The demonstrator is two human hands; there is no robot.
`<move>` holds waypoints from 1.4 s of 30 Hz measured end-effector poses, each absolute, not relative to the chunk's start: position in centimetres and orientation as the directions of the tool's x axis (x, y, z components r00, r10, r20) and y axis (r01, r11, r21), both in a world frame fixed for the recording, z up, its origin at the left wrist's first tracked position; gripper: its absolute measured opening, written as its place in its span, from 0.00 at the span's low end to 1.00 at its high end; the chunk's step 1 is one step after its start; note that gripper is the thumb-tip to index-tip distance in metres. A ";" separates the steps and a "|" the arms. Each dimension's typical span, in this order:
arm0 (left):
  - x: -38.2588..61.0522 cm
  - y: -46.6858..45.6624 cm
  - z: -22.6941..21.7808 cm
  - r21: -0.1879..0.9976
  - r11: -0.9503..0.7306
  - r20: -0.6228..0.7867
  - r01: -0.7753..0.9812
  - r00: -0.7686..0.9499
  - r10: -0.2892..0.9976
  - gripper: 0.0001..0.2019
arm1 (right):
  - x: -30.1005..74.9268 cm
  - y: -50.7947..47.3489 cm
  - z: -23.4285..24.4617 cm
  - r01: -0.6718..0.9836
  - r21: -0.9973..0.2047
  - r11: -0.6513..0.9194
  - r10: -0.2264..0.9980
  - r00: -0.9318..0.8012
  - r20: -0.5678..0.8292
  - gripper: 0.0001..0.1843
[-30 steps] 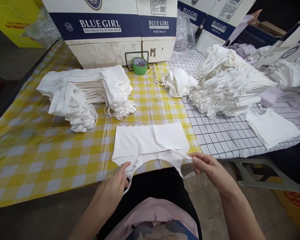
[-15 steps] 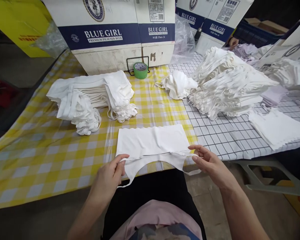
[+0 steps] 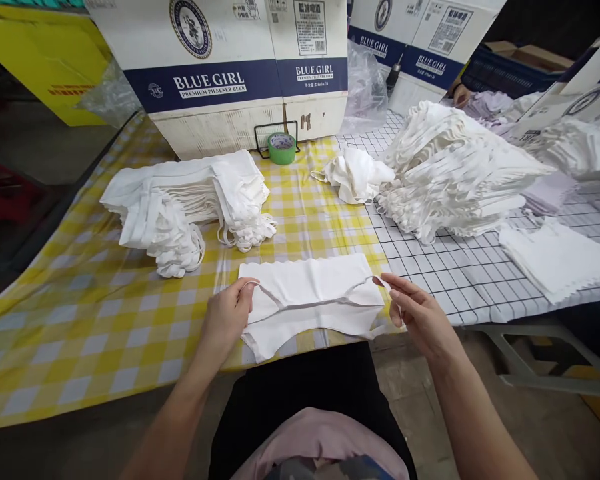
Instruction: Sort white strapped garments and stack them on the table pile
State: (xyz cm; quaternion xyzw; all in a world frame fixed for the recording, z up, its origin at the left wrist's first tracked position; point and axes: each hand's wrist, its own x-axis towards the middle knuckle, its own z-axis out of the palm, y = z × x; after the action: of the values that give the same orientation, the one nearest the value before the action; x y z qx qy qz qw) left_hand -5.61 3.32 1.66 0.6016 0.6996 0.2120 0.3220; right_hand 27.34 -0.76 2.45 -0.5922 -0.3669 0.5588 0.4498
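Observation:
A white camisole top (image 3: 305, 280) with thin straps lies at the table's front edge, its body flat and its neckline part toward me. My left hand (image 3: 229, 313) pinches one strap at the garment's left side. At the right side, my right hand (image 3: 417, 313) pinches the other strap between thumb and fingers. Both straps are lifted and pulled outward, with the upper layer's edge raised a little. Beyond, on the left, sits a neat stack of folded white tops (image 3: 190, 193), their straps hanging in bunches.
A large pile of white garments (image 3: 460, 173) lies at right, beside a crumpled white piece (image 3: 357, 175). Green tape (image 3: 282, 148) stands before a beer carton (image 3: 220, 87). Another white garment (image 3: 560, 257) lies far right. Another person's hand (image 3: 461, 95) shows at the back.
Both hands have moved away from me, drawing the straps up over the garment's body. The upper layer's neckline is now pulled back toward the far side. The view has tilted slightly.

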 end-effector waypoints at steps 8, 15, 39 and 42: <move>-5.5 7.0 0.2 0.609 0.164 -0.175 0.776 -0.071 0.982 0.20 | 26.3 0.5 2.2 -0.102 -0.942 -0.320 0.944 0.053 -0.326 0.21; -5.6 6.8 0.2 0.609 0.181 -0.190 0.772 -0.079 0.979 0.21 | 26.3 0.6 2.1 -0.124 -0.933 -0.337 0.938 0.040 -0.344 0.19; -10.8 -2.7 3.4 0.705 0.292 -0.484 0.647 0.137 0.864 0.24 | 31.9 -6.0 4.3 0.536 -0.795 -0.284 0.841 -0.257 -0.475 0.22; -9.7 2.1 2.8 0.497 0.194 -0.234 0.846 -0.085 0.969 0.20 | 31.2 -1.9 3.0 0.591 -0.753 -0.289 0.919 -0.049 -0.391 0.21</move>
State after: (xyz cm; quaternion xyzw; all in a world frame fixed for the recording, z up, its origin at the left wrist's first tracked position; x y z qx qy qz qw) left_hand -9.71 2.12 2.83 0.6239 0.7270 0.1173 0.2617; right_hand 31.16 -1.85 2.99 -0.6650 -0.5677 0.4496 0.1823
